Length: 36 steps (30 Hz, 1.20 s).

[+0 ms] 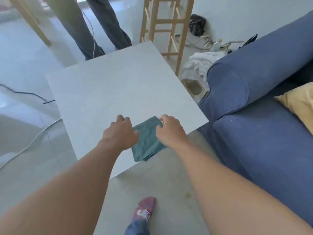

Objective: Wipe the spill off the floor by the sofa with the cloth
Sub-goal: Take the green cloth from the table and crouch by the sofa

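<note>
A folded teal cloth [147,143] lies at the near edge of a white table [108,85], hanging slightly over it. My left hand [119,133] rests on the cloth's left edge, fingers curled. My right hand [171,130] pinches the cloth's far right corner. The blue sofa [257,106] stands to the right of the table. On the grey floor [169,192] between table and sofa I see a faint yellowish stain [187,195] near my right forearm.
Another person's legs [101,29] stand beyond the table. A wooden stool [167,26] and a pile of white fabric [198,65] sit at the back right. Cables [28,145] run across the floor on the left. My socked foot [145,209] is below the table's edge. A yellow cushion [298,102] lies on the sofa.
</note>
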Motion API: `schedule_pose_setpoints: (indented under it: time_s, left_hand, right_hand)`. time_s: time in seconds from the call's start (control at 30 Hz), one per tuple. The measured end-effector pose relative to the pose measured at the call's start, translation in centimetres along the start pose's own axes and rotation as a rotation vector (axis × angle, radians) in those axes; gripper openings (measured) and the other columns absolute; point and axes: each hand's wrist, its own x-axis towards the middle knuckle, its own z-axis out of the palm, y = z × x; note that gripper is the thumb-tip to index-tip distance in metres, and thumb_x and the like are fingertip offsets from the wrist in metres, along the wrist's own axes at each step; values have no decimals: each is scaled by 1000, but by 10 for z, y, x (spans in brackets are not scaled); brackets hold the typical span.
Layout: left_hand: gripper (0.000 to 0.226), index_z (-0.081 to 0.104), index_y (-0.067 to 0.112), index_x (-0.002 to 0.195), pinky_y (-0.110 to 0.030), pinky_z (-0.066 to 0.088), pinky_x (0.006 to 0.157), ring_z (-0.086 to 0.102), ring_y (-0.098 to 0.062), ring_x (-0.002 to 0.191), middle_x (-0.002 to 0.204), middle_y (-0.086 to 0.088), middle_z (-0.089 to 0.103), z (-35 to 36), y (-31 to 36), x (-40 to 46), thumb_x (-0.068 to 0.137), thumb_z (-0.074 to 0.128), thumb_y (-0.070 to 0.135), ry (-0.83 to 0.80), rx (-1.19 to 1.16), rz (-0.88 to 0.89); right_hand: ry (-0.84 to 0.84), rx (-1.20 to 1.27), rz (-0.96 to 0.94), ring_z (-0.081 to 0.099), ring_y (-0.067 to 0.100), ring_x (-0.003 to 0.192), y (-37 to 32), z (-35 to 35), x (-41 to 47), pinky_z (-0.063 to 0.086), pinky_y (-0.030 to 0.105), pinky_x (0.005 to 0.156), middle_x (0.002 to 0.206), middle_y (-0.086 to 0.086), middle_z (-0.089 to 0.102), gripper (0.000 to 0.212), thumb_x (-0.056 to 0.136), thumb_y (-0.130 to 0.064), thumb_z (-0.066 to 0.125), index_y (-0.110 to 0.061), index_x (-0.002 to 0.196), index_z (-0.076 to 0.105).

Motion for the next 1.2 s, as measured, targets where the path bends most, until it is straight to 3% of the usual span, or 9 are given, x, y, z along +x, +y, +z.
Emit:
schedule_pose_setpoints:
  time_s: [0.13,0.37,0.47,0.57,0.77,0.83,0.9,1.07,1.2]
  left_hand:
    - [49,49,12,131,-39,41,73,43,-30,122,136,-8,40,75,-35,37,96,51,45,68,4,-36]
    - [31,59,14,122,-38,41,89,40,-30,122,126,-10,49,109,-39,46,97,54,32,184,-272,-68]
    - [18,47,15,112,-38,48,67,59,-26,86,99,-7,61,102,-23,39,102,45,30,137,-479,61]
    - [12,38,16,108,-40,41,54,50,-25,60,78,-13,60,94,5,35,104,43,26,103,-575,166]
    - [44,33,27,127,-41,62,67,70,-27,86,102,1,64,119,85,34,94,57,11,-38,-646,305]
    - [59,30,35,135,-42,62,68,70,-25,86,104,3,61,146,114,27,91,57,6,-112,-555,418]
    - [63,36,36,138,-39,61,65,69,-24,85,107,-1,61,178,139,22,90,57,2,-175,-486,503]
    - [50,56,29,132,-28,47,86,56,-18,101,131,2,52,282,190,18,87,67,10,-302,-226,655]
    - [69,47,24,141,-23,40,92,47,-12,111,136,4,45,361,232,17,81,78,13,-385,-157,771]
  right_hand:
    - [31,-15,78,40,29,129,37,72,49,40,43,101,145,7,38,47,102,-26,48,-14,146,38]
    - [104,69,142,43,31,120,51,106,75,38,38,89,119,9,53,21,99,-25,54,-14,116,57]
    - [162,341,131,50,24,91,65,99,63,39,31,60,97,6,54,10,97,-19,49,-15,88,49]
    - [239,581,140,56,17,67,91,87,44,42,22,46,89,2,62,5,100,-17,50,-12,102,50]
    - [435,787,183,63,8,114,179,78,7,51,22,95,134,-12,61,64,93,-8,62,-35,148,42]
    - [458,755,194,60,-12,106,216,80,-14,40,0,88,128,-16,60,55,94,-1,60,-26,143,55]
    - [448,693,232,58,-18,93,254,86,-31,34,-7,73,117,-11,62,45,96,1,57,-20,135,64]
    - [472,628,391,56,18,122,355,126,-71,40,19,101,131,1,61,50,92,0,60,-20,137,61]
    - [462,668,486,56,19,119,436,150,-91,47,27,92,133,2,54,52,94,-6,63,-23,143,55]
